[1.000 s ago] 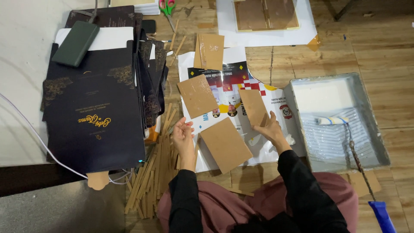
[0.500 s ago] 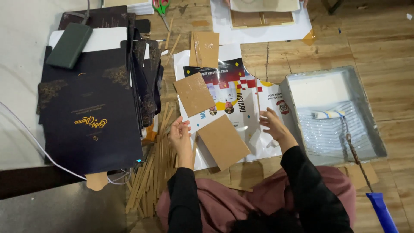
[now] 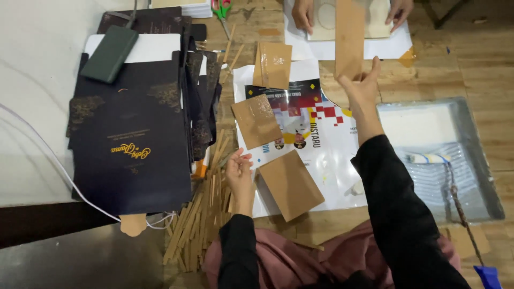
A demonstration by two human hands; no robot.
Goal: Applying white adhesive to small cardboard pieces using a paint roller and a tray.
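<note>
Right hand raised and stretched forward, fingers pinched on the lower end of a long brown card strip. Strip held upright in the view, long axis running away from the body, far end reaching over the white sheet at the far side of the floor. Grip narrow, thumb on one face, fingers behind the other; exact finger count hidden by the strip.

Left hand lowered near the lap, fingers loosely curled and half open, nothing clasped. Fingertips touching the near-left corner of a brown card panel. Panel lying flat on a printed poster, turned diagonally, long axis slanting from near right to far left.

Two more brown card pieces lying on the poster: a glossy one just beyond the left hand, another at the poster's far edge. Bundle of thin wooden sticks just left of the left hand. Stack of dark printed boxes further left. Grey paint tray with a small roller to the right. Another person's two hands resting on the far white sheet.
</note>
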